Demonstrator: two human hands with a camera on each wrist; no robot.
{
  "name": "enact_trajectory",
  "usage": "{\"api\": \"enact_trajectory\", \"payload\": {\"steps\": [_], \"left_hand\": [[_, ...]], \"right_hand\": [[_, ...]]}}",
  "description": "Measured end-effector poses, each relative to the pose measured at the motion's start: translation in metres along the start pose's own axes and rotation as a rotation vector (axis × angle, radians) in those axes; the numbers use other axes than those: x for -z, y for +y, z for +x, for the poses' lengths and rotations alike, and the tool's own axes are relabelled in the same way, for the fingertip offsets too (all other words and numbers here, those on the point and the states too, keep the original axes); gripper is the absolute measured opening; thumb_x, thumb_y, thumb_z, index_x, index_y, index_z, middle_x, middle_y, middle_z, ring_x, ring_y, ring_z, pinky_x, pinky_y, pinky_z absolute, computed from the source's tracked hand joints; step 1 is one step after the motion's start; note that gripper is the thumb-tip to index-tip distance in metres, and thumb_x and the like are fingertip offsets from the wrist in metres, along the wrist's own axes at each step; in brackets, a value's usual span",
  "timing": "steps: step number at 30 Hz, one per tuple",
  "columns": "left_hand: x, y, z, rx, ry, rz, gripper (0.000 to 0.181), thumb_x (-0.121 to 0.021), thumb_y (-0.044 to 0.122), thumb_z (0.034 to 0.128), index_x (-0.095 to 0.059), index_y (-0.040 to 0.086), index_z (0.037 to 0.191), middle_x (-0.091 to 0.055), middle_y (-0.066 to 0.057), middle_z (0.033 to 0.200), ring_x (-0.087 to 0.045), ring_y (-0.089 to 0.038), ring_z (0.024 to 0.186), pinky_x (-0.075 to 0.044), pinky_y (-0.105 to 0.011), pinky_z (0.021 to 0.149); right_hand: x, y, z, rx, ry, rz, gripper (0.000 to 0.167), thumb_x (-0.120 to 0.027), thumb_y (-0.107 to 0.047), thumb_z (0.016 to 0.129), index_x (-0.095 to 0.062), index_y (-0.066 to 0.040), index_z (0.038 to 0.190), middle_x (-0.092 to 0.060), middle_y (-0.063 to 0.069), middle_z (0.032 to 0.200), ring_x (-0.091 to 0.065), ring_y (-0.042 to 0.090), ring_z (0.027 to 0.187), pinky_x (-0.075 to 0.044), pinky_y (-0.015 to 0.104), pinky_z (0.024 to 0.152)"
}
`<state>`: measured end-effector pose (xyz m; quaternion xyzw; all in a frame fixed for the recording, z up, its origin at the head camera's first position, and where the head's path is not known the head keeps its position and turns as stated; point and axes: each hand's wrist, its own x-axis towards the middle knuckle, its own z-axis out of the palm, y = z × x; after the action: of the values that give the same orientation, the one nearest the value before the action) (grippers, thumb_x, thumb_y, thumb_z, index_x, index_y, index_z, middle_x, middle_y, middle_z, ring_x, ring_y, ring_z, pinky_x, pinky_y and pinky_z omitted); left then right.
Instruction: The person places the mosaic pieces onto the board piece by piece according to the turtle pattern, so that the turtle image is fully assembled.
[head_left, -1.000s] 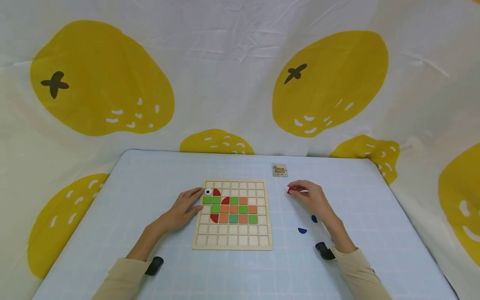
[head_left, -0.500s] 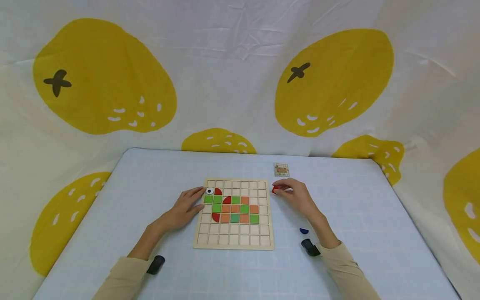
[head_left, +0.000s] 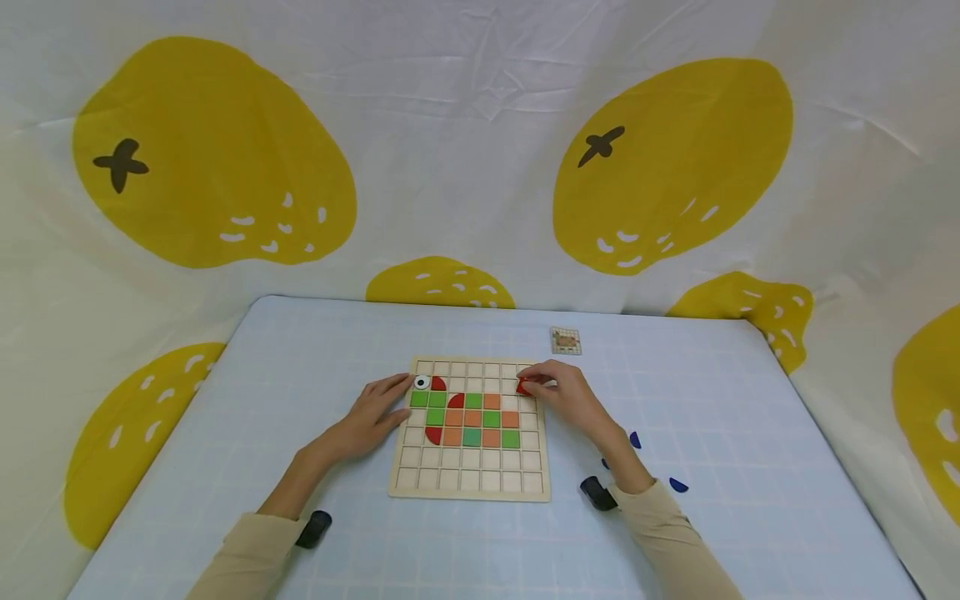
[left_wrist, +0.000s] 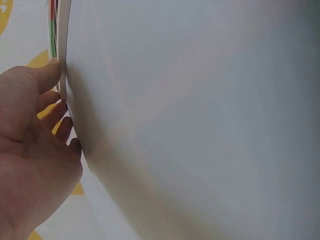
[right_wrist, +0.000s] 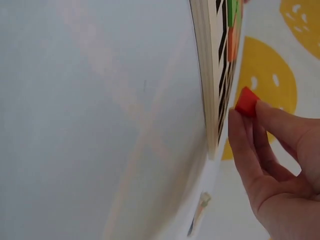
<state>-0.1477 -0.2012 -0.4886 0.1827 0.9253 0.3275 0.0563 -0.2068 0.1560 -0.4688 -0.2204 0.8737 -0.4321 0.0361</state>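
Note:
A pale wooden grid board lies in the middle of the table. Green, orange and red tiles fill part of it, along with a white eye disc near its upper left corner. My left hand rests against the board's left edge, fingers fairly straight; the left wrist view has its thumb touching the rim. Between thumb and fingertips, my right hand pinches a small red tile over the board's upper right cells. Fingers cover part of that tile.
Behind the board's right corner lies a small picture card. Dark blue rounded pieces are scattered around the right forearm, one partly hidden by it. A patterned cloth hangs behind the table.
My right hand has moved left with the red tile, from the table beside the card to above the board's right side. The left hand has stayed at the board's edge.

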Motion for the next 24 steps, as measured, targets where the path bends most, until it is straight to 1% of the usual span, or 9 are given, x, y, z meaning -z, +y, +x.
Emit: {"api": "enact_trajectory", "payload": {"steps": [4, 8, 12, 16, 20, 24], "left_hand": [[0.0, -0.001, 0.0, -0.009, 0.003, -0.003, 0.061, -0.059, 0.016, 0.1059, -0.034, 0.0, 0.159, -0.033, -0.022, 0.162, -0.028, -0.044, 0.146, -0.03, -0.065, 0.115], [-0.001, -0.002, 0.0, -0.008, 0.0, -0.007, 0.061, -0.059, 0.018, 0.1065, -0.034, 0.001, 0.159, -0.032, -0.021, 0.163, -0.027, -0.044, 0.146, -0.03, -0.065, 0.115], [-0.002, -0.003, 0.001, -0.005, -0.002, -0.008, 0.061, -0.058, 0.018, 0.1065, -0.033, 0.002, 0.16, -0.032, -0.021, 0.163, -0.027, -0.044, 0.146, -0.03, -0.065, 0.115], [-0.002, -0.002, 0.001, -0.002, -0.003, -0.008, 0.061, -0.059, 0.018, 0.1064, -0.033, 0.002, 0.16, -0.032, -0.021, 0.163, -0.027, -0.043, 0.146, -0.03, -0.065, 0.115], [-0.001, -0.002, 0.001, 0.002, -0.003, -0.002, 0.061, -0.059, 0.017, 0.1061, -0.033, 0.002, 0.16, -0.031, -0.02, 0.163, -0.027, -0.043, 0.146, -0.03, -0.064, 0.115], [-0.001, -0.002, 0.0, 0.004, -0.002, 0.007, 0.061, -0.059, 0.017, 0.1062, -0.033, 0.002, 0.16, -0.031, -0.021, 0.163, -0.027, -0.044, 0.146, -0.03, -0.065, 0.115]], "right_hand": [[-0.005, -0.003, 0.003, 0.017, -0.029, 0.0, 0.019, -0.072, -0.008, 0.097, -0.076, -0.003, 0.114, -0.073, 0.009, 0.113, -0.069, 0.024, 0.099, -0.057, 0.038, 0.087], [-0.01, -0.005, 0.004, 0.023, -0.062, -0.007, 0.019, -0.07, -0.005, 0.097, -0.075, -0.002, 0.115, -0.073, 0.01, 0.114, -0.069, 0.024, 0.098, -0.058, 0.038, 0.086], [-0.014, -0.005, 0.005, 0.023, -0.085, -0.008, 0.018, -0.069, -0.002, 0.097, -0.074, -0.001, 0.115, -0.074, 0.008, 0.105, -0.069, 0.022, 0.094, -0.058, 0.036, 0.085], [-0.017, -0.006, 0.006, 0.025, -0.115, 0.0, 0.013, -0.07, -0.004, 0.098, -0.075, -0.003, 0.109, -0.072, 0.003, 0.095, -0.067, 0.017, 0.089, -0.057, 0.033, 0.083], [-0.019, -0.007, 0.006, 0.016, -0.143, 0.006, 0.009, -0.07, -0.006, 0.098, -0.075, -0.005, 0.105, -0.071, 0.001, 0.093, -0.064, 0.014, 0.085, -0.056, 0.029, 0.078], [-0.02, -0.009, 0.006, 0.002, -0.15, -0.008, 0.01, -0.07, -0.005, 0.097, -0.076, -0.004, 0.106, -0.071, 0.001, 0.095, -0.063, 0.013, 0.084, -0.055, 0.028, 0.077]]}}
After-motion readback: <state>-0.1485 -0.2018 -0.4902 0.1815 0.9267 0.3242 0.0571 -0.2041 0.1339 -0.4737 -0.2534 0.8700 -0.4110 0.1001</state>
